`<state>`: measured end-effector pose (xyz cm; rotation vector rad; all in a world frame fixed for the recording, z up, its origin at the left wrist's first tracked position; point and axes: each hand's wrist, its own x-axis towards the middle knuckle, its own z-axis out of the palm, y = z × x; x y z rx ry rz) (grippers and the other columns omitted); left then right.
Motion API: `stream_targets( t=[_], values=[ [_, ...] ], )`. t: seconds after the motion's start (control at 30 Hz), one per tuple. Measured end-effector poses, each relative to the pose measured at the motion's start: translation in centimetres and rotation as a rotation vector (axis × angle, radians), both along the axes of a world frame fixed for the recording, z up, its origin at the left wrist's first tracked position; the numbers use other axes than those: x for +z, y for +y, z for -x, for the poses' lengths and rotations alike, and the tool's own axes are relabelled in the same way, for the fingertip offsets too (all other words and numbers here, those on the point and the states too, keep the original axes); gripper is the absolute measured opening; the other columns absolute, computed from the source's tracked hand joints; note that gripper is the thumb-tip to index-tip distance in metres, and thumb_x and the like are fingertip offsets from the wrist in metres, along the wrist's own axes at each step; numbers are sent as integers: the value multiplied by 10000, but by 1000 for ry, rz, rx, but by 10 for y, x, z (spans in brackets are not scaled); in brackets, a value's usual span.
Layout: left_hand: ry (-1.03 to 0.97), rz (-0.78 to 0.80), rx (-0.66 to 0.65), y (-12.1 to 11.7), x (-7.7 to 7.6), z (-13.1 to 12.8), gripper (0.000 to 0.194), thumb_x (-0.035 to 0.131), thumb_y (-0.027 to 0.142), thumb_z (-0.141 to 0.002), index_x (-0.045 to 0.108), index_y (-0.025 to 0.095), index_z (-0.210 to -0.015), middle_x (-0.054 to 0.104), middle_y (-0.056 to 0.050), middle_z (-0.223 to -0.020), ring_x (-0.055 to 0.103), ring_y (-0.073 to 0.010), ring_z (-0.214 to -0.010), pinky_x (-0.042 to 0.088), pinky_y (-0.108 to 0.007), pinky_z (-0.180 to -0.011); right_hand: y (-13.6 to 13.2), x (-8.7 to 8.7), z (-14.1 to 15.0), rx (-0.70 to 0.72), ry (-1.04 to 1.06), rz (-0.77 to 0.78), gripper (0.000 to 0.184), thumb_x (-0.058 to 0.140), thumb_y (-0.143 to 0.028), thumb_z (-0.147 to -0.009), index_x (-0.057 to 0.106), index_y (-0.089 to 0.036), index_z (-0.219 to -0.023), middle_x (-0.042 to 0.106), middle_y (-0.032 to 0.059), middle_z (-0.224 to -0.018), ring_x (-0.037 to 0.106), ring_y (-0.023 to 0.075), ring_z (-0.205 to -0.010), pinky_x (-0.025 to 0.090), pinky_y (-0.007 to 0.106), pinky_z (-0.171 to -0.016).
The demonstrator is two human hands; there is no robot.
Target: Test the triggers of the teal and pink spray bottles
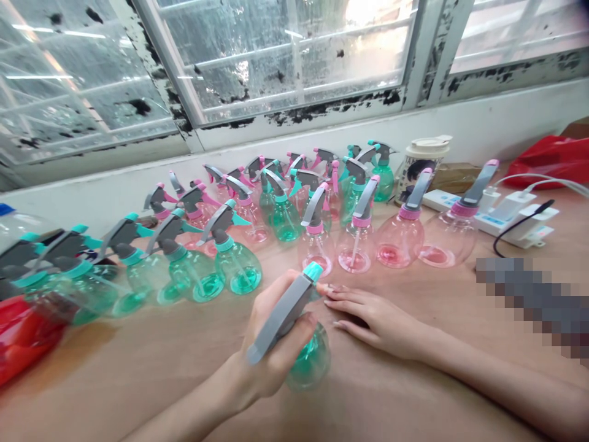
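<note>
My left hand (271, 344) is wrapped round the neck of a green spray bottle (310, 362) with a grey head and turquoise nozzle. The bottle is over the near middle of the table, and my fingers hide its collar and trigger. Just right of its nozzle, my right hand (372, 319) is stretched out low over the tabletop, palm down, with fingers extended and nothing in them. Beyond it stand pink spray bottles (400, 242) in a row. Several green spray bottles (239, 270) line the left side.
More pink and green bottles (285, 215) crowd the back by the wall. At right are a paper cup (421, 162), a power strip (494, 224) with chargers and cables, and a red bag (550, 162). Another red bag (27, 337) lies at the left edge. A pixelated patch covers the far right.
</note>
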<state>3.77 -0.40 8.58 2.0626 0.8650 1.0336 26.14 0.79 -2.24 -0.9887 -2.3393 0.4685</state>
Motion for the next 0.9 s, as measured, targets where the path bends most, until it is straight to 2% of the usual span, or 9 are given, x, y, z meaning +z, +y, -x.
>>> stream_targets(
  t=[0.07,0.13,0.27,0.47,0.63,0.9],
  values=[
    [-12,4,-15,0,0,-2,240,528,173,-831,623,211,-1049,663,-33,-877,638,-213,-809,516,-329,-765,0,-1,0,-4,7,-9,385,528,-311,-965,583,-207,-1333,577,113,-1390,502,258,-1323,432,455,-1095],
    [-21,29,-22,0,1,-3,290,515,168,-839,622,214,-1105,658,-31,-896,621,-193,-771,514,-329,-789,0,-2,0,-6,-8,-9,384,526,-310,-966,583,-203,-1331,573,111,-1395,499,257,-1326,431,455,-1097],
    [-19,85,-4,-1,0,-5,342,502,181,-848,608,211,-1171,620,-9,-778,525,-149,-568,506,-297,-660,1,-3,-1,0,-26,-2,393,517,-305,-971,571,-194,-1344,565,112,-1404,481,254,-1341,423,451,-1106],
    [-34,67,29,-3,0,-7,323,510,186,-842,626,209,-1142,601,-14,-796,513,-148,-589,499,-291,-645,1,-2,-1,6,-51,-4,401,505,-314,-979,562,-183,-1354,554,112,-1415,472,252,-1348,417,447,-1110],
    [-19,71,44,-3,1,-8,292,504,185,-832,622,212,-1098,531,9,-711,510,-155,-599,471,-283,-597,0,-1,-1,-1,-11,7,407,515,-316,-974,553,-211,-1366,552,108,-1416,481,262,-1341,417,469,-1107],
    [-50,53,16,1,0,-8,256,527,184,-788,619,221,-1025,492,14,-708,447,-149,-569,419,-281,-557,0,-2,-1,0,-6,-3,399,518,-316,-972,561,-219,-1357,556,102,-1413,485,258,-1337,422,461,-1105]
  ],
)
